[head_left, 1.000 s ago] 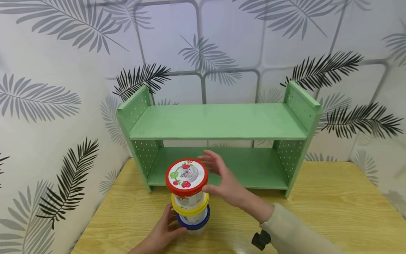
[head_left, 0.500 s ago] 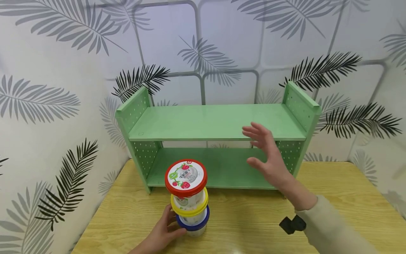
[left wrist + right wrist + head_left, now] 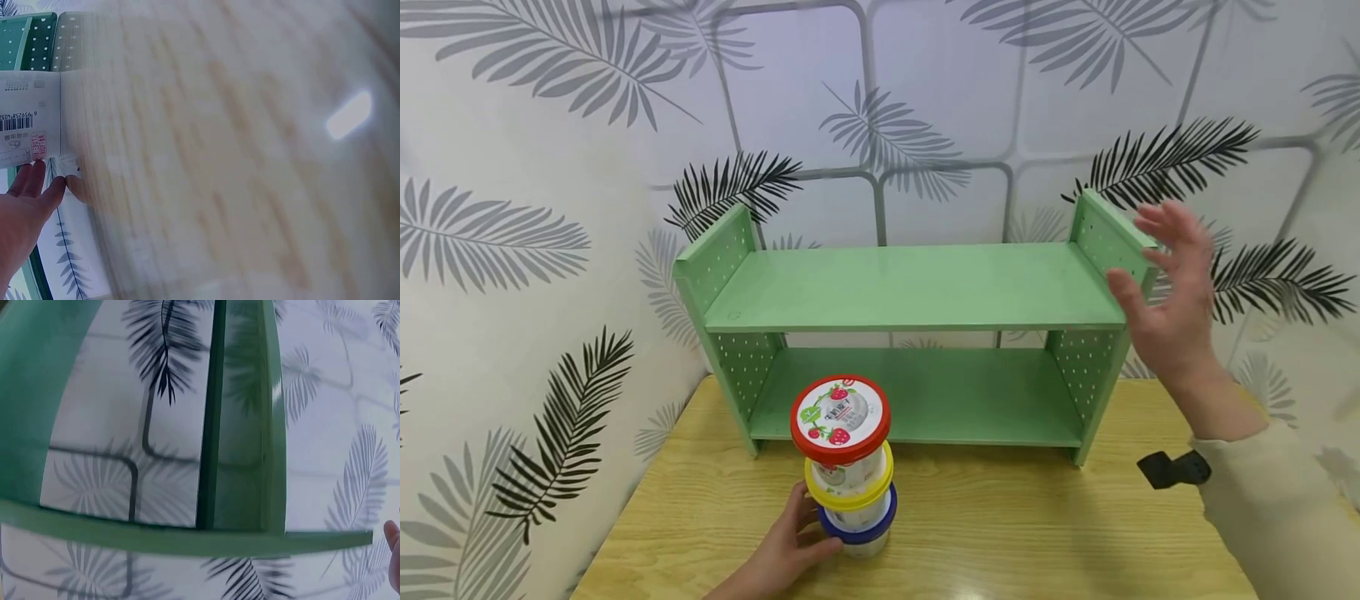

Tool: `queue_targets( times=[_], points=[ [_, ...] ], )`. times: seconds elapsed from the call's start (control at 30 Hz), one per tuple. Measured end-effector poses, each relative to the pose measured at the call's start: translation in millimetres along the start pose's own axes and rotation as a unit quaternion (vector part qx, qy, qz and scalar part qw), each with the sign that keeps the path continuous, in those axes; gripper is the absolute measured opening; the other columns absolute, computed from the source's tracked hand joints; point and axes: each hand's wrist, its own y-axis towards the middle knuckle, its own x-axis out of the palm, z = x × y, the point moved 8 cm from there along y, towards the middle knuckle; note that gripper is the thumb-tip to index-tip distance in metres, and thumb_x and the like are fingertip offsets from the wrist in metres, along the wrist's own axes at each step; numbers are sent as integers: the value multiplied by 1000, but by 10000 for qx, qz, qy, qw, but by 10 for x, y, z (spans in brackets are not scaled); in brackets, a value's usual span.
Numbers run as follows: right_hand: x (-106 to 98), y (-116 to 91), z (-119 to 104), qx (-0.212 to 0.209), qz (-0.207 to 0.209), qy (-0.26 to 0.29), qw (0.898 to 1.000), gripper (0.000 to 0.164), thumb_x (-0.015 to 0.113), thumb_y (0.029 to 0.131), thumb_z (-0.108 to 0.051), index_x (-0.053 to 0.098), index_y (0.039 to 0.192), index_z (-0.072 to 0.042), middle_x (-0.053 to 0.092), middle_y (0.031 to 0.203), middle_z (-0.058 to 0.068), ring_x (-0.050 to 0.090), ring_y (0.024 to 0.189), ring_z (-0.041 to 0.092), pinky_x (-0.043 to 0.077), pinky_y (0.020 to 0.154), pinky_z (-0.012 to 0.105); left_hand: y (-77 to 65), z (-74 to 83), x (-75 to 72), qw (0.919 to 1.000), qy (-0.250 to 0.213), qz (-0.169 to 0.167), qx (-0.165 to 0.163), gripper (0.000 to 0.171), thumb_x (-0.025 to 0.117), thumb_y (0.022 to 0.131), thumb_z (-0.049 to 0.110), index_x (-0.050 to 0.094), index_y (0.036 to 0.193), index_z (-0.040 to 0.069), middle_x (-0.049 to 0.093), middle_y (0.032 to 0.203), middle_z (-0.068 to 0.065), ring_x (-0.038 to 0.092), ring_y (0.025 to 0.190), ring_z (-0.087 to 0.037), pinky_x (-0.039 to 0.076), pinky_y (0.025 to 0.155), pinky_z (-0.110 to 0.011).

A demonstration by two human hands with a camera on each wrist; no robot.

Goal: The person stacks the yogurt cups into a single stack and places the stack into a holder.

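Note:
Three white tubs stand stacked in front of the shelf in the head view. A red-lidded tub (image 3: 841,419) with strawberries on its lid is on top, a yellow-lidded tub (image 3: 852,492) in the middle and a blue-lidded tub (image 3: 865,546) at the bottom. My left hand (image 3: 784,542) holds the stack low from the left, thumb and fingers around the blue-lidded tub. In the left wrist view its fingertips meet a tub's white wall with a barcode (image 3: 25,119). Raised before the shelf's right end, my right hand (image 3: 1176,300) is empty, its fingers spread and slightly bent.
Behind the stack, a green two-tier shelf (image 3: 917,287) with perforated sides stands on the wooden table (image 3: 1000,517). Leaf-patterned wallpaper (image 3: 925,83) covers the wall. A black device (image 3: 1172,469) is strapped at the right wrist.
My right hand has left the side of the red-lidded tub and moved right and upward to the shelf's right end. The stack and my left hand stay in place.

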Motion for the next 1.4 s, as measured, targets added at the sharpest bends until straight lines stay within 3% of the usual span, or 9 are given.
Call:
queue_targets(
  times=[0.1,0.2,0.4,0.53,0.63,0.83,1.13,1.4],
  points=[
    [-167,77,99,70,280,-317,9991,67,65,89,-38,39,139,-1,49,137,-1,46,126,20,39,101,25,0,7,-1,10000,22,6,27,76,71,91,25,20,145,12,39,142,-26,41,128,-45,41,100,-56],
    [-271,113,205,164,302,-650,9973,59,62,90,-27,40,141,-5,48,137,-4,46,126,18,38,102,24,-2,18,0,10000,38,-11,77,76,71,91,26,20,145,11,39,142,-26,41,128,-46,41,100,-56],
    [-332,68,409,612,-59,-1208,9908,52,58,94,-17,42,143,-12,45,140,-3,46,126,10,37,101,20,-6,28,-2,9999,0,-47,141,75,70,91,25,20,145,11,39,142,-26,40,128,-46,41,100,-56],
    [-292,-15,542,1148,-424,-1449,9819,48,53,99,-17,41,145,-16,42,143,-1,45,122,4,38,97,17,-4,26,-9,9999,-13,-47,163,74,70,92,23,20,145,11,39,142,-26,41,128,-45,41,100,-56],
    [-259,-52,601,1302,-545,-1476,9789,43,50,101,-19,43,144,-16,43,141,2,45,119,0,39,93,15,-3,26,-13,9998,-29,-66,177,73,69,92,23,20,145,11,38,142,-26,40,128,-45,42,100,-55],
    [-191,-88,620,957,-579,-1382,9841,36,46,103,-19,51,137,-8,49,132,4,42,112,-4,36,84,11,-3,20,-15,9998,-71,-82,180,72,68,93,22,20,145,11,38,143,-26,41,128,-45,42,100,-55],
    [-169,-168,645,1089,-358,-1211,9860,35,46,103,-17,53,136,-7,44,118,-25,45,94,-5,35,75,13,-15,13,-8,9998,-110,-105,123,73,69,93,23,20,145,12,38,143,-25,41,128,-44,41,100,-56],
    [-167,-193,638,1117,-230,-1214,9860,35,48,103,-14,54,136,-8,44,113,-27,44,90,-4,33,73,14,-55,-23,8,9998,-125,132,-10,78,71,91,28,19,148,14,38,145,-25,37,131,-45,38,103,-56]
  ],
)
